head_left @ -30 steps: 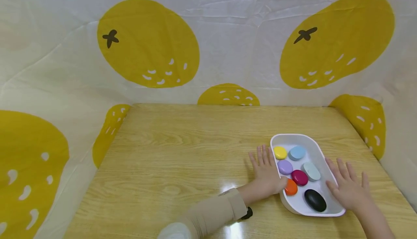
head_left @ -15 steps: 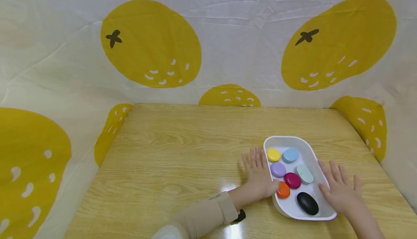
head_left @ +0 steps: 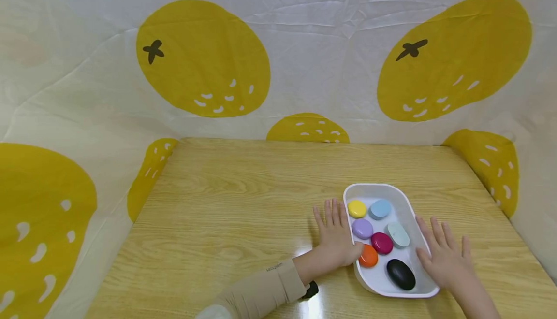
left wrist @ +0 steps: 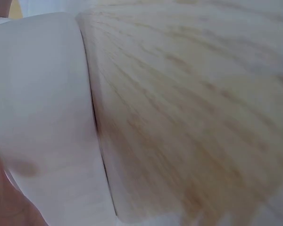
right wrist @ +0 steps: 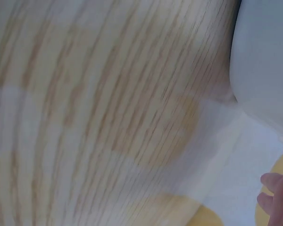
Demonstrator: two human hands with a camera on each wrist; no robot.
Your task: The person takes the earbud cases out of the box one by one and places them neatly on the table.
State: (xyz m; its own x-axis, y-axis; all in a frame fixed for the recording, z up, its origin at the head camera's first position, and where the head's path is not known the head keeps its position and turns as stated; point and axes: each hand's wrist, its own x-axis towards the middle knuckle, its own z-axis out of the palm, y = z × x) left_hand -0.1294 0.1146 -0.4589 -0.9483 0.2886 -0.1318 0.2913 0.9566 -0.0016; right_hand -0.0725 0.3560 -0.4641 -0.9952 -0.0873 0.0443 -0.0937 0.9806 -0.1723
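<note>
A white tray (head_left: 404, 210) with rounded corners stands at the right of the table, between both hands. My left hand (head_left: 332, 244) lies along its left side, fingers straight, thumb over the rim by an orange piece (head_left: 369, 256). Against the opposite side rests my right hand (head_left: 448, 258), fingers spread and straight. Smooth pebble-like pieces lie inside: yellow (head_left: 357, 209), light blue (head_left: 380, 209), lilac (head_left: 362, 229), pale mint (head_left: 398, 235), crimson (head_left: 382, 243) and a larger black oval (head_left: 401, 274). The wrist views show the tray's outer wall (left wrist: 42, 94) close up.
The wood-grain table (head_left: 243, 203) stretches out to the left of the tray. White cloth (head_left: 322, 63) printed with big yellow fruits (head_left: 204, 58) hangs behind it and along both sides. A black band (head_left: 310, 290) shows below the left sleeve (head_left: 265, 292).
The tray has slid left and slightly nearer, with both hands moving along at its sides. The pieces inside keep their places.
</note>
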